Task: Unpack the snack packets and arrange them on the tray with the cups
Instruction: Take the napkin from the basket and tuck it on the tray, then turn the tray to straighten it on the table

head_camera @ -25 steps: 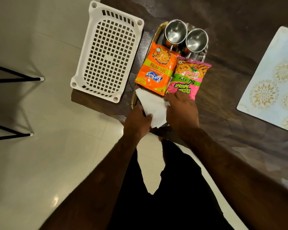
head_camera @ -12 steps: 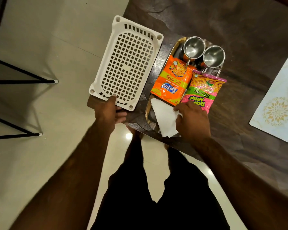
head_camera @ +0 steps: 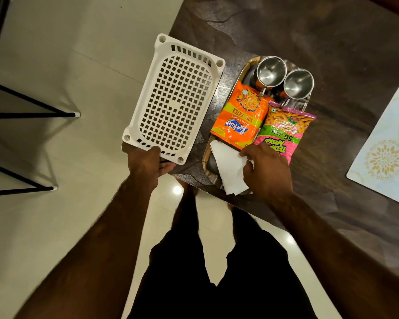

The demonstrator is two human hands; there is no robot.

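Two packets, orange "Kurkure" (head_camera: 238,118) and pink "50% FREE" (head_camera: 282,132), share the tray (head_camera: 244,70).

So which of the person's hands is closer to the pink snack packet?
The right hand. Its knuckles lie against the pink snack packet's near edge while it rests on the white paper. The left hand is far off, gripping the white basket.

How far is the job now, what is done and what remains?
Done: orange packet and pink packet lie on the tray by two steel cups. In hand: left hand grips the empty white basket; right hand holds white paper. Left: perhaps settling the paper.
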